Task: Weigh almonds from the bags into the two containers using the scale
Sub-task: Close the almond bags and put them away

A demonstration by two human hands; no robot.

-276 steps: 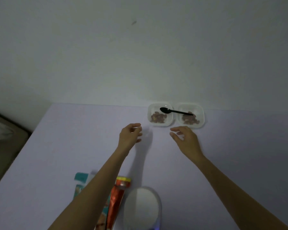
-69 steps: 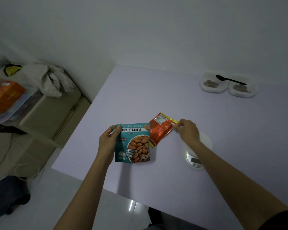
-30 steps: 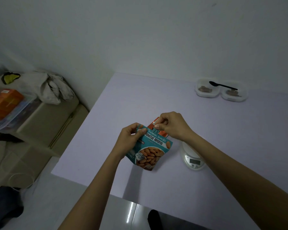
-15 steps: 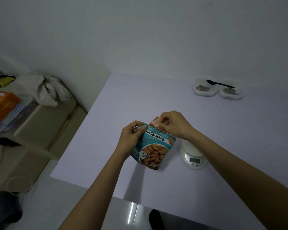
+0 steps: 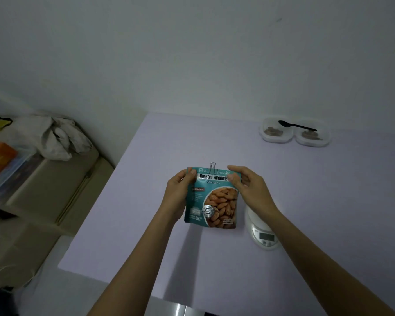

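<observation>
We count one almond bag (image 5: 211, 201), one binder clip (image 5: 213, 168), one scale (image 5: 263, 236), two containers (image 5: 264, 136) (image 5: 327, 140), one black spoon (image 5: 297, 126) and two hands (image 5: 178, 195) (image 5: 251, 190).

Teal almond bag (image 5: 211, 199); black spoon (image 5: 295, 125); white scale (image 5: 262, 231); lilac table (image 5: 306, 190).

Home room: plain white wall (image 5: 192, 53), crumpled clothes (image 5: 59, 137) piled on beige furniture (image 5: 55, 190) beside lilac table (image 5: 169, 144).
</observation>
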